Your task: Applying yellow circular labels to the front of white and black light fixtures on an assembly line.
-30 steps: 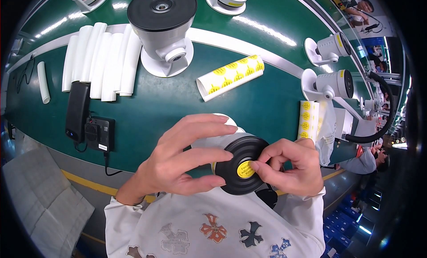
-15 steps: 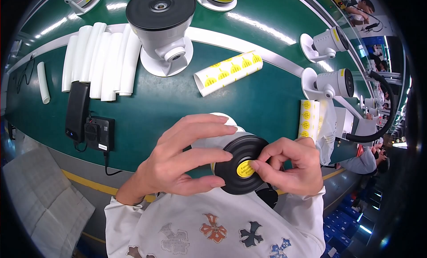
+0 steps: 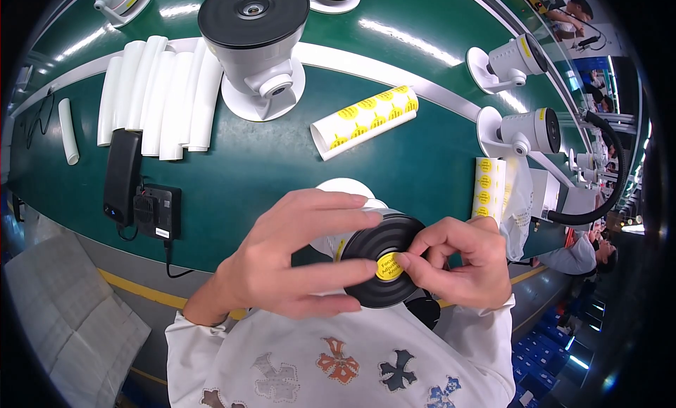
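Observation:
In front of my chest, a white device (image 3: 326,244) on a round white base tilts its ringed black disc face (image 3: 384,294) up toward me. A round yellow sticker (image 3: 386,267) lies at the disc's middle. My right hand (image 3: 465,261) pinches the sticker's right edge between thumb and index finger, its other fingers curled. My left hand (image 3: 274,264) reaches over the device from the left, fingers spread, with one fingertip at the sticker's left edge. Whether that fingertip presses on it I cannot tell. The left hand hides part of the device's body.
A larger white device (image 3: 258,63) with a black top stands beyond my hands. Several white paper rolls (image 3: 165,102) lie left of it, near a black adapter (image 3: 158,211). Curled yellow sticker sheets (image 3: 366,119) lie farther back; another sticker roll (image 3: 486,186) is at right. Similar devices (image 3: 507,61) line the far strip.
My left hand has moved right and its fingertip has come to the sticker's edge. My right hand keeps its pinch. The curled sticker sheet has rolled slightly; devices on the far strip have shifted left.

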Tool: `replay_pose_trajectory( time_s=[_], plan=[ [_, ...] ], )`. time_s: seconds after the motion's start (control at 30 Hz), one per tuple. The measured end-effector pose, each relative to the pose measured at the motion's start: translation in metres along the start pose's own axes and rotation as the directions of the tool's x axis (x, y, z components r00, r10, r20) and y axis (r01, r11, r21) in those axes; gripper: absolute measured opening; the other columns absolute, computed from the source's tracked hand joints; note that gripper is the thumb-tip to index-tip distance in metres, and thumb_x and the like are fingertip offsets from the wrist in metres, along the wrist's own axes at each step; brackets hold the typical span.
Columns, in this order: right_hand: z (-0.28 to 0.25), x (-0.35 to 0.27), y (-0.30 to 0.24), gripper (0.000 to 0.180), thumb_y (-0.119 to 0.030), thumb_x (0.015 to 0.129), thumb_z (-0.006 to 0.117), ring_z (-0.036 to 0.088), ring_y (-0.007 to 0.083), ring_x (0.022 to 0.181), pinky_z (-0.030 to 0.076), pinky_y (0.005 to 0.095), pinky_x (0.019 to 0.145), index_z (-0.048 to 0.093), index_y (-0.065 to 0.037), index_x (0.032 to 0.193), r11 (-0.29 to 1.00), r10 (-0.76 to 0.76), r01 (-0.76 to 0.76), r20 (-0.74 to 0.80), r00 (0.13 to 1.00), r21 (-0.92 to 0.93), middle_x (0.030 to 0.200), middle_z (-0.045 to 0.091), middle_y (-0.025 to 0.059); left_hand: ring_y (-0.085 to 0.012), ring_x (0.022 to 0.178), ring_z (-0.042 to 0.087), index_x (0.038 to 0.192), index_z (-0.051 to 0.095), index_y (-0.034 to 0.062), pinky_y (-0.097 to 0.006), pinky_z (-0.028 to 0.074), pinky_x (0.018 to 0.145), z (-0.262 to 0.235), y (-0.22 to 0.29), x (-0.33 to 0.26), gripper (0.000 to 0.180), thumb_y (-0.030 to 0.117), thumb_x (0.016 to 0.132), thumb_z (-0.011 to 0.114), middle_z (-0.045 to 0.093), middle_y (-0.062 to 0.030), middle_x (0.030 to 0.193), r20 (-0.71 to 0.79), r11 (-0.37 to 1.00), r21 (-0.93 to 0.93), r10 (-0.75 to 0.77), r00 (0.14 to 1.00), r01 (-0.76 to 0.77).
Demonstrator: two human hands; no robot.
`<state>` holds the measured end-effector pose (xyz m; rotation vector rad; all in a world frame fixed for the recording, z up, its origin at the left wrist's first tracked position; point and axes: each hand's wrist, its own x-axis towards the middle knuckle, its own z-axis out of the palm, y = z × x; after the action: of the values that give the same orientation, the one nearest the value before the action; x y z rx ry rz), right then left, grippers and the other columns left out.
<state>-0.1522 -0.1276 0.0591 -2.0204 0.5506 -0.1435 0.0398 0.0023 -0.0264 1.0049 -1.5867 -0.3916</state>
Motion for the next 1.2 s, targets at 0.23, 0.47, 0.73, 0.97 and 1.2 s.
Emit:
replay_pose_trajectory(
  time_s=[0.23,0.47,0.73,0.97,1.2],
  plan=[
    [0.000,0.002,-0.002,0.012,0.001,0.078,0.073,0.045,0.0078,0.035,0.031,0.0244,0.036,0.061,0.000,0.079,1.000,0.004,-0.004,0.007,1.000,0.009,0.043,0.046,0.0007,-0.0375,0.107,0.059,0.095,0.074,0.0188,-0.048,0.049,0.082,0.004,0.013,0.002,0.030,0.044,0.078,0.072,0.060,-0.0135,0.120,0.067,0.993,0.108,0.044,0.997,-0.051],
    [0.000,-0.003,-0.002,0.018,0.001,0.073,0.076,0.048,0.0035,0.039,0.031,0.0181,0.042,0.062,0.001,0.084,0.987,-0.049,0.042,-0.040,0.998,-0.155,0.045,0.052,-0.0016,-0.0346,0.109,0.059,0.098,0.073,0.0220,-0.050,0.046,0.088,0.004,0.015,0.002,0.029,0.043,0.078,0.071,0.060,-0.0044,0.122,0.153,0.946,0.315,0.024,0.988,-0.072],
    [0.011,-0.006,0.035,0.049,0.000,0.084,0.068,0.035,0.0008,0.053,0.029,0.0190,0.054,0.045,0.003,0.128,0.938,0.116,-0.106,-0.012,0.993,0.331,0.055,0.039,-0.0063,-0.0363,0.114,0.055,0.104,0.070,0.0319,-0.056,0.042,0.093,0.010,0.009,0.010,0.031,0.049,0.081,0.059,0.055,-0.0034,0.128,0.237,0.904,0.397,0.066,0.969,-0.159],
    [0.019,-0.007,0.040,0.049,0.000,0.087,0.065,0.036,0.0008,0.055,0.030,0.0182,0.055,0.043,0.003,0.131,0.874,0.118,-0.071,-0.069,0.991,0.481,0.056,0.039,-0.0066,-0.0386,0.111,0.055,0.104,0.072,0.0295,-0.061,0.036,0.096,0.012,0.005,0.003,0.044,0.063,0.079,0.057,0.056,-0.0039,0.125,0.085,0.889,0.454,0.029,0.996,-0.064],
    [0.019,-0.011,0.043,0.046,0.001,0.087,0.064,0.036,0.0004,0.055,0.029,0.0176,0.055,0.046,0.003,0.129,0.853,0.097,-0.062,-0.041,0.994,0.518,0.056,0.040,-0.0065,-0.0207,0.102,0.056,0.100,0.072,0.0273,-0.054,0.031,0.101,0.014,0.010,-0.007,0.039,0.059,0.086,0.054,0.064,0.0096,0.110,0.198,0.785,0.551,0.206,0.958,-0.283]
  ],
)
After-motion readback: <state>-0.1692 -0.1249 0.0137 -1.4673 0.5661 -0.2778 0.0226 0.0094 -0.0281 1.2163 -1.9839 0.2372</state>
